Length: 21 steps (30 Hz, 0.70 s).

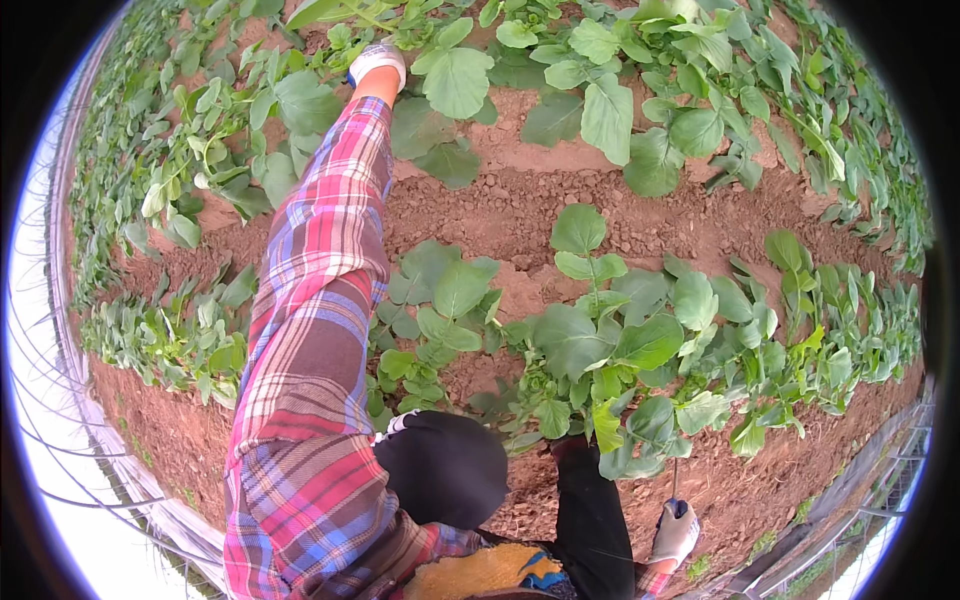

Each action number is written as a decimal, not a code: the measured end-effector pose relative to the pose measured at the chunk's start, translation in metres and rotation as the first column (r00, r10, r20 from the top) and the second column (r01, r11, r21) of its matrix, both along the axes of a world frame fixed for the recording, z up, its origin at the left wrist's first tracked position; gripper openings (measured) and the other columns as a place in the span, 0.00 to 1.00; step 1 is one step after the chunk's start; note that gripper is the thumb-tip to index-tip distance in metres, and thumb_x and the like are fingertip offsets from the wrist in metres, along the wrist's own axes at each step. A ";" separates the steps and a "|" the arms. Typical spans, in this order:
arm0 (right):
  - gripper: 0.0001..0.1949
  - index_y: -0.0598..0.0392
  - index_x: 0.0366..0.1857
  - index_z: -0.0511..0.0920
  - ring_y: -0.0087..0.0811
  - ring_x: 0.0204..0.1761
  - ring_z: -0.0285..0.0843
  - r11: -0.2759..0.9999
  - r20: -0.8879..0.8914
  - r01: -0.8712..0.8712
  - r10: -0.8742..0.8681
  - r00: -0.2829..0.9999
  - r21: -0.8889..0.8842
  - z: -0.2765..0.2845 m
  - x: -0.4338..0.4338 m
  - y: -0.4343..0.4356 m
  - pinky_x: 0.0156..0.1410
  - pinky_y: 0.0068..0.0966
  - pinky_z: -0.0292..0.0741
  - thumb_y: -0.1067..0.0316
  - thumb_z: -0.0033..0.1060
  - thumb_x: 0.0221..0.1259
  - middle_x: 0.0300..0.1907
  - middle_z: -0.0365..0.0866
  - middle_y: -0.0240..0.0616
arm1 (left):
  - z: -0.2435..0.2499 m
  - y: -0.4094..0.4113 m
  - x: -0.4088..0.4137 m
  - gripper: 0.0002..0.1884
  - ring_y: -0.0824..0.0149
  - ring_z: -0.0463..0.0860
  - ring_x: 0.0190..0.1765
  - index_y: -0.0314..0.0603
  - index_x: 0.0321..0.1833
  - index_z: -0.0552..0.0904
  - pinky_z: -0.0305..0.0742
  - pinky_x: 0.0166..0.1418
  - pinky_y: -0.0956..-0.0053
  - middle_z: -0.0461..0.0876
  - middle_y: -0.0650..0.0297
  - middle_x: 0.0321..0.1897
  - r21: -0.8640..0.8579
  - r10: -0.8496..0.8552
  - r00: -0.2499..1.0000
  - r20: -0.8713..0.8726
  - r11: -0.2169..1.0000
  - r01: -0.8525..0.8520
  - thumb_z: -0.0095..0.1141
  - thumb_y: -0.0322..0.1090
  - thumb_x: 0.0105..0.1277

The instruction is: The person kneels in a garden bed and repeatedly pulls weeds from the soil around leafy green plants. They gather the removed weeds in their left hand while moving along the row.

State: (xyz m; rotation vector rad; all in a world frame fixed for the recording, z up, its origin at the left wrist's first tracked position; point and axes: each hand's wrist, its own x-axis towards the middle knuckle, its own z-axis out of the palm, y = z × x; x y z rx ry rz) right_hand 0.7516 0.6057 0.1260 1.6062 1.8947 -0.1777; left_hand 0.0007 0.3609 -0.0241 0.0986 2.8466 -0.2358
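Note:
My left hand, in a white glove with a blue palm side, reaches far forward into the leafy green plants of the farther row. Its fingertips are hidden by the wrist and leaves, so I cannot tell whether it grips a stem. Down by my right side, my right hand, gloved in the same way, is closed around the handle of a thin-shafted tool. The shaft points forward, and leaves of the nearer row hide its far end.
Between the two rows runs a strip of crumbly reddish soil. My bent knee in black trousers is close against the nearer plants. Plastic sheeting and curved hoops border the bed at left, with a similar edge at lower right.

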 end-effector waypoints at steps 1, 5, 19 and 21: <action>0.19 0.60 0.47 0.79 0.44 0.45 0.80 1.000 0.000 -0.001 0.001 1.000 0.003 0.003 -0.007 -0.002 0.50 0.34 0.74 0.59 0.63 0.55 0.42 0.83 0.47 | 0.000 -0.004 -0.005 0.17 0.55 0.78 0.59 0.44 0.50 0.84 0.77 0.55 0.62 0.78 0.56 0.57 -0.005 0.014 1.000 0.019 1.000 -0.014 0.58 0.32 0.56; 0.20 0.60 0.48 0.78 0.45 0.46 0.80 1.000 0.004 -0.004 0.004 1.000 0.020 0.005 -0.008 -0.004 0.50 0.35 0.74 0.58 0.63 0.56 0.43 0.83 0.48 | -0.002 -0.008 -0.012 0.20 0.51 0.77 0.59 0.42 0.59 0.76 0.74 0.56 0.60 0.77 0.54 0.57 0.007 -0.044 0.997 0.070 0.999 0.044 0.49 0.30 0.62; 0.21 0.58 0.47 0.78 0.45 0.44 0.80 0.994 -0.004 -0.104 0.104 0.995 0.037 0.002 -0.001 -0.005 0.49 0.37 0.74 0.53 0.60 0.57 0.41 0.83 0.47 | 0.004 0.020 0.194 0.30 0.53 0.80 0.50 0.53 0.69 0.64 0.73 0.53 0.62 0.79 0.52 0.49 0.757 -0.462 0.878 -0.127 0.527 0.387 0.55 0.31 0.62; 0.20 0.57 0.48 0.77 0.45 0.44 0.80 0.992 -0.012 -0.120 0.121 0.993 0.048 -0.001 0.007 -0.005 0.50 0.36 0.74 0.54 0.61 0.57 0.41 0.83 0.47 | 0.006 0.057 0.185 0.31 0.50 0.77 0.54 0.53 0.71 0.60 0.73 0.56 0.62 0.74 0.53 0.56 0.500 -0.597 0.792 -0.124 0.652 0.570 0.53 0.33 0.63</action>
